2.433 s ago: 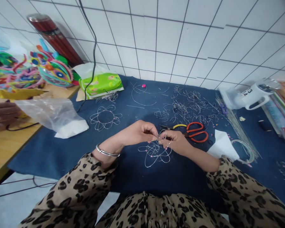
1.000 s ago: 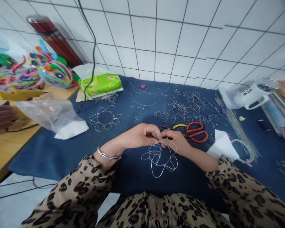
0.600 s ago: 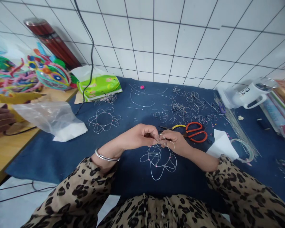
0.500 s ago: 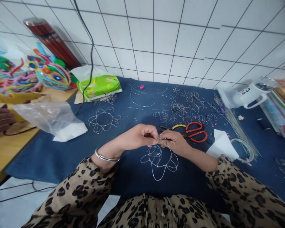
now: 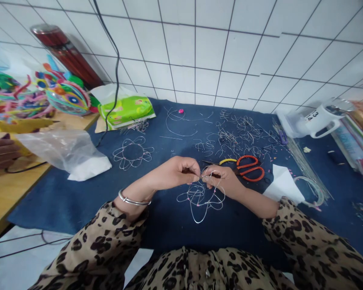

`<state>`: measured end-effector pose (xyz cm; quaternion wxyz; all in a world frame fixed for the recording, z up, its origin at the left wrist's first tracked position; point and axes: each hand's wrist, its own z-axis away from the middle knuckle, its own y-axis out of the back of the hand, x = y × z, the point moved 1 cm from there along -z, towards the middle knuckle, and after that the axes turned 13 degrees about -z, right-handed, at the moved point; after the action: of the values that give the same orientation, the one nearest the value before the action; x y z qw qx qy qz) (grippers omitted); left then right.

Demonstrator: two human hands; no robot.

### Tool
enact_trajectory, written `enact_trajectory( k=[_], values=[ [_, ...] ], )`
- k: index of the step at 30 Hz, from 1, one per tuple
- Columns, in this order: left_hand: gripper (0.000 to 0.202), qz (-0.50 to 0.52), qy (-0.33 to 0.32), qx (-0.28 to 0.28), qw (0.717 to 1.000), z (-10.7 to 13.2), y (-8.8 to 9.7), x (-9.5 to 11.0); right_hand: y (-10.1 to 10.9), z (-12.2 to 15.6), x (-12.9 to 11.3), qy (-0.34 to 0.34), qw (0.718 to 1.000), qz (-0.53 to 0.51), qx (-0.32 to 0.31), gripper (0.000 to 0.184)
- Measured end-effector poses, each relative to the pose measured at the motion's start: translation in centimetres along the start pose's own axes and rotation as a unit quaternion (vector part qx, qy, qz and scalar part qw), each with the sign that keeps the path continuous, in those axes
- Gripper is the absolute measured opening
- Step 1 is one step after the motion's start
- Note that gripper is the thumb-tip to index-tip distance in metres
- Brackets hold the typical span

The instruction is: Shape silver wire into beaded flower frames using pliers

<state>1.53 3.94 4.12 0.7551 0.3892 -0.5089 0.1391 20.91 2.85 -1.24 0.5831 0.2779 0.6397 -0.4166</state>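
Observation:
A flower shape of thin silver wire (image 5: 201, 200) with small pink beads hangs over the blue cloth (image 5: 78, 193), pinched at its top by both hands. My left hand (image 5: 177, 171) is closed on the wire from the left, a silver bangle on its wrist. My right hand (image 5: 222, 179) is closed on the same spot from the right. A finished wire flower (image 5: 133, 151) lies flat on the cloth further left. Orange-handled scissors (image 5: 249, 167) and yellow-handled pliers (image 5: 224, 161) lie just behind my right hand.
Loose wire scraps (image 5: 238, 135) cover the cloth's far side, straight wires (image 5: 302, 161) at right. A green tissue pack (image 5: 127, 109), a clear plastic bag (image 5: 65, 149), a white mug (image 5: 322, 119) and white paper (image 5: 282, 183) lie around. Another person's hand (image 5: 0, 153) rests on the wooden table at left.
The wire flower has turned and swung a little between my fingers, its lower loops shifting. Both hands stay pinched at its top in about the same place.

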Motion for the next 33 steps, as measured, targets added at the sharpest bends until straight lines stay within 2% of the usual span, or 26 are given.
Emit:
enact_trajectory(
  k=[7,14,21,27,33],
  values=[
    [0.007,-0.013,0.006,0.018,1.000,-0.1,0.1,-0.3,-0.1,0.1,-0.3,-0.027,0.999,0.014,0.016,0.015],
    [0.010,-0.011,-0.012,0.025,1.000,-0.2,0.2,-0.8,-0.1,0.1,-0.2,-0.021,0.999,-0.026,0.013,0.018],
    [0.012,-0.012,-0.013,0.059,0.998,-0.2,0.0,-0.9,0.1,0.1,0.3,-0.012,0.998,-0.056,-0.001,0.019],
    [0.011,-0.018,-0.012,0.069,0.997,-0.1,0.0,-0.8,0.0,0.1,0.1,-0.013,0.999,-0.047,-0.004,0.020],
    [0.010,-0.015,-0.012,0.066,0.998,-0.1,0.0,-0.6,-0.2,0.1,-0.7,-0.032,0.999,-0.018,0.018,0.018]
  ],
)
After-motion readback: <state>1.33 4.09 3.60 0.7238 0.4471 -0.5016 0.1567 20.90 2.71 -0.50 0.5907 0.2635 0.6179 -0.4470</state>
